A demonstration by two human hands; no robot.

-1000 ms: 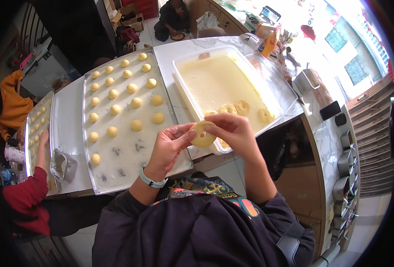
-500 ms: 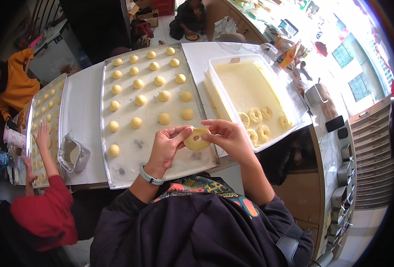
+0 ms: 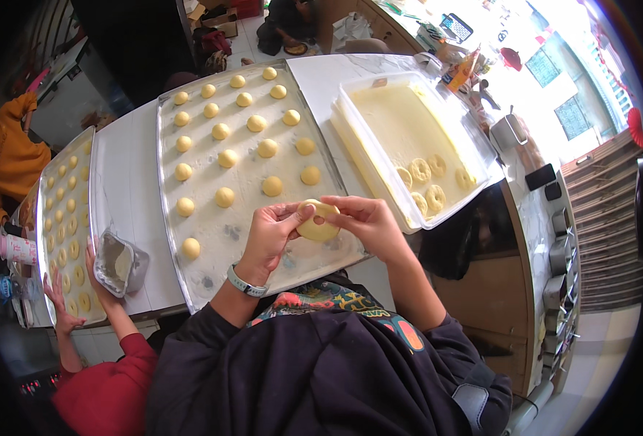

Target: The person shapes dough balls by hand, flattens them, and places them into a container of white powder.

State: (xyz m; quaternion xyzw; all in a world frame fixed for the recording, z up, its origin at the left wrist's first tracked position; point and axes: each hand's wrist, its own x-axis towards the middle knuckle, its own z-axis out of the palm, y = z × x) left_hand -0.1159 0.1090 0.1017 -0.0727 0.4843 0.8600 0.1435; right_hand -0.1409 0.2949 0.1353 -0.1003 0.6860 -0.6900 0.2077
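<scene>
Between my two hands is a flattened ring of yellow dough (image 3: pixel 318 230) with a small hole in it. My left hand (image 3: pixel 273 236) pinches its left edge with thumb and fingers. On the opposite edge my right hand (image 3: pixel 365 227) grips it the same way. Both hands are above the near right part of a floured metal tray (image 3: pixel 212 189). Rows of round dough balls (image 3: pixel 227 158) sit on that tray, with bare floury spots near me. To the right, a translucent plastic tub (image 3: pixel 379 123) holds several dough rings (image 3: pixel 435 196) at its near end.
At the left, a person in a red sleeve (image 3: pixel 136 352) reaches over another tray (image 3: pixel 98 309) of dough balls and rings. A metal tin (image 3: pixel 118 265) with flour stands between the trays. A person in orange (image 3: pixel 18 145) is farther left. Loaf tins (image 3: pixel 558 254) line the right counter.
The view has shifted slightly. My hands still hold the dough ring, which has turned a little. The red-sleeved person's hands have moved nearer, to the tray's near end.
</scene>
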